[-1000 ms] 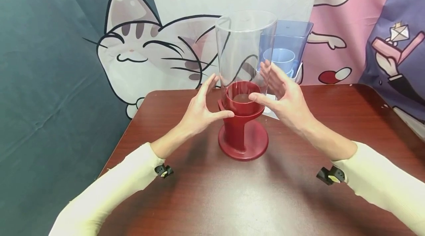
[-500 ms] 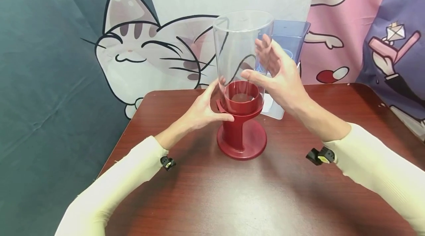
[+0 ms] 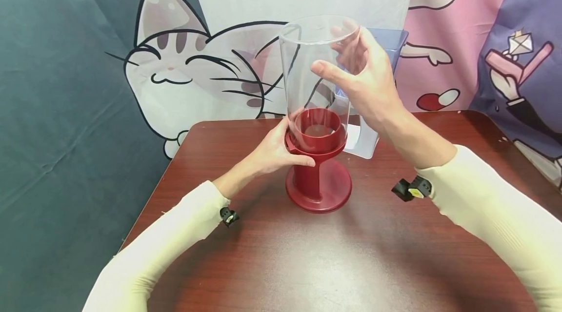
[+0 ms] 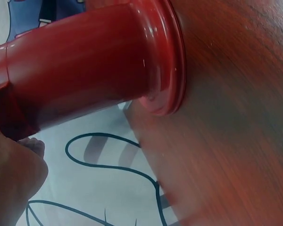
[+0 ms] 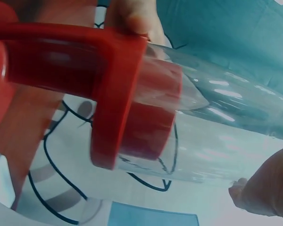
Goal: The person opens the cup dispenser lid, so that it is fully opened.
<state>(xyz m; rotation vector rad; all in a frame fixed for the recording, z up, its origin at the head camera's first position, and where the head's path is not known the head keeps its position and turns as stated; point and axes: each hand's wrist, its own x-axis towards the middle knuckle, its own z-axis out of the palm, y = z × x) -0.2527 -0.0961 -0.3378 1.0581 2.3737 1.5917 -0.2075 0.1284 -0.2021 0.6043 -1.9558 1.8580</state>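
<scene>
Cylinder (image 3: 305,78) upright on red stand (image 3: 308,180), frame centre; left hand (image 3: 277,148) fingers grip collar (image 3: 331,152), likely steadying it, right hand (image 3: 373,75) fingers splayed open about the upper wall, contact unclear.

The head view looks forward and down over the desk (image 3: 263,248), far enough back to take in the left hand (image 3: 274,151), the right hand (image 3: 375,85), the red stand (image 3: 306,183), the clear cylinder (image 3: 300,78) and the printed backdrop (image 3: 171,97) behind. The left wrist view sits low and very close to the stand, tipped sideways, facing forward across the desk. The right wrist view, also near and sideways, faces leftward across the cylinder, and all three views share the stand.
</scene>
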